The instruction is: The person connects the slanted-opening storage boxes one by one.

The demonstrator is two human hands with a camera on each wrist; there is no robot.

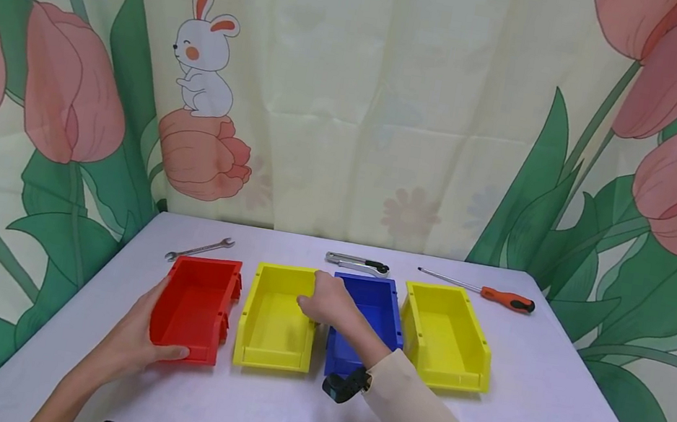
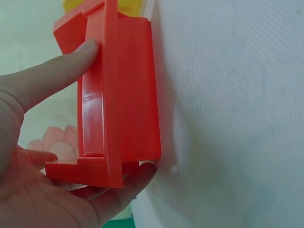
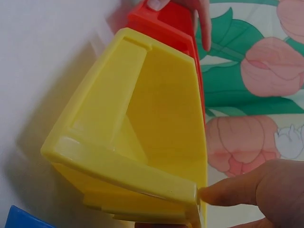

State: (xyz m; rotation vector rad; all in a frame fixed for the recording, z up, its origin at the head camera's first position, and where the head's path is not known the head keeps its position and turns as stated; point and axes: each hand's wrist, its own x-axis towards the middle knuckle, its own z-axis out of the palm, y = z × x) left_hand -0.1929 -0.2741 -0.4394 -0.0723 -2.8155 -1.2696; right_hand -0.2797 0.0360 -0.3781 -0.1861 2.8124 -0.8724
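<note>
At the left of the row stands a red plastic bin (image 1: 192, 313). My left hand (image 1: 129, 336) holds it, thumb over the front lip and fingers along the left side. In the left wrist view the thumb (image 2: 66, 69) presses the lip, and a fingertip reaches under the bin's edge. Right of it is a yellow bin (image 1: 273, 314). My right hand (image 1: 331, 302) pinches its right wall near the back. The right wrist view shows a finger (image 3: 232, 190) against that yellow rim. The right forearm passes over a blue bin (image 1: 368, 296).
A second yellow bin (image 1: 447, 337) stands at the right end of the row. Behind the bins lie a wrench (image 1: 201, 249), a utility knife (image 1: 359, 265) and a screwdriver (image 1: 499, 297) with an orange handle. A printed curtain (image 1: 330, 93) hangs behind the white table (image 1: 544, 417).
</note>
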